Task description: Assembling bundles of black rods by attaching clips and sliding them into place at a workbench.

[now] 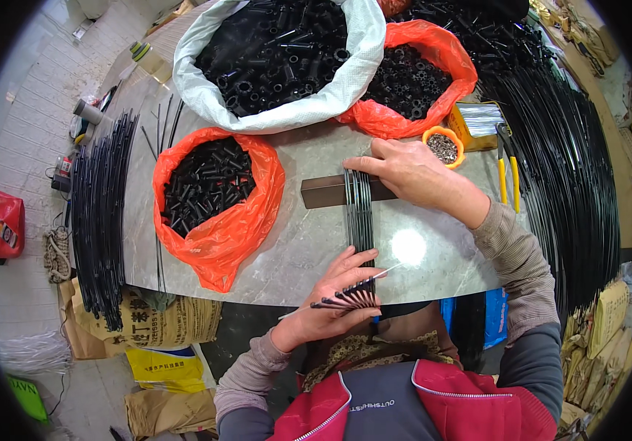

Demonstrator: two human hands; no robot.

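Grey marble-look tabletop (pixel 433 257), pale tiled floor (pixel 14 140), sacks below (pixel 161 323)

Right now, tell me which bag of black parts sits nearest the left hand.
The orange bag at the table's left, the only one standing alone. The white bag and the second orange bag sit at the far edge, well beyond the left hand.

On the bench (pixel 294 250), a row of thin rods (pixel 360 213) runs from the near edge away across a bar (pixel 323 191) lying crosswise. The left hand (pixel 327 309) holds the rods' near ends, and the right hand (pixel 411 173) presses their far ends on the bar. A bag of small tubes (pixel 209 184) lies left of the rods, two more bags (pixel 279 51) sit behind, and a small bowl (pixel 443 147) and pliers (pixel 507 165) lie right of the right hand.
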